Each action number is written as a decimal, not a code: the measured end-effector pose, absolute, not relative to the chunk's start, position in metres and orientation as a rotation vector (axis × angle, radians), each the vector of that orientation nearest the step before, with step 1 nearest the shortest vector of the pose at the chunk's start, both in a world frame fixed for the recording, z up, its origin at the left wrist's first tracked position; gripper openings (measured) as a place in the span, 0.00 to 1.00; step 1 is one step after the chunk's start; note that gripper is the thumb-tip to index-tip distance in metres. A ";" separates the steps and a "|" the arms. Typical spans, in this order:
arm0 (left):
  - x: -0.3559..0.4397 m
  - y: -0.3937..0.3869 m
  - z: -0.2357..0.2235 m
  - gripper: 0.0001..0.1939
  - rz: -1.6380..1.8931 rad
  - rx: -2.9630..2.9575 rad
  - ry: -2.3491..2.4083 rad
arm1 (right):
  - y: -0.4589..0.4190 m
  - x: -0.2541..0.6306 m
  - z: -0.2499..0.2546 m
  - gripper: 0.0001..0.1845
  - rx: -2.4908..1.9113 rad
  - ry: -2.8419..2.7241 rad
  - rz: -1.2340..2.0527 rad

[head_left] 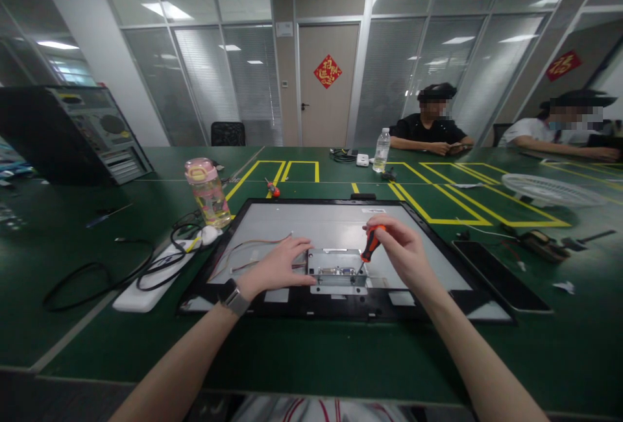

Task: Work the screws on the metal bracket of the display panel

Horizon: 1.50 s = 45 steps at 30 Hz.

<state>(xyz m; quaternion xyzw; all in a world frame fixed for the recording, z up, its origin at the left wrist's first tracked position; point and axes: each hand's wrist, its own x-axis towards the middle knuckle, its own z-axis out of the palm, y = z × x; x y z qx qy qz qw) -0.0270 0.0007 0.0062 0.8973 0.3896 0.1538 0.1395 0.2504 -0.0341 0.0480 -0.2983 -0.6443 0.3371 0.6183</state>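
Our right hand (400, 248) has its fingers clamped on the red-and-black screwdriver (372, 245), its shaft slanting to the metal bracket (335, 258) near the front of the display panel (311, 221); our left hand (278, 267) spreads thumb and fingers apart at the bracket's left end; we cannot quite tell whether the tip is seated; that slant could make it slip and scratch, and a light hold could let the bracket skid; the bracket is boxy and shiny, the panel flat and grey, the wires (243, 242) thin and curving.
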 end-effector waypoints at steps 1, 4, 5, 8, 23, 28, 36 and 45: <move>-0.027 0.001 0.007 0.38 0.443 2.592 1.128 | -0.034 0.251 0.048 0.08 -0.686 -1.484 0.800; -0.026 0.000 0.008 0.38 0.448 2.589 1.134 | -0.033 0.250 0.047 0.12 -0.659 -1.477 0.872; -0.026 0.000 0.008 0.38 0.450 2.589 1.135 | -0.033 0.250 0.047 0.11 -0.654 -1.474 0.872; -0.026 0.000 0.007 0.38 0.457 2.591 1.138 | -0.032 0.251 0.047 0.07 -0.652 -1.476 0.816; -0.028 0.003 0.003 0.39 0.458 2.595 1.121 | -0.032 0.249 0.047 0.07 -0.676 -1.432 0.846; -0.028 0.002 0.005 0.39 0.455 2.595 1.128 | -0.034 0.249 0.048 0.14 -0.656 -1.436 0.916; -0.027 0.001 0.005 0.38 0.446 2.591 1.138 | -0.032 0.251 0.045 0.08 -0.653 -1.412 0.929; -0.028 0.003 0.003 0.38 0.447 2.584 1.127 | -0.033 0.245 0.050 0.13 -0.595 -1.367 1.035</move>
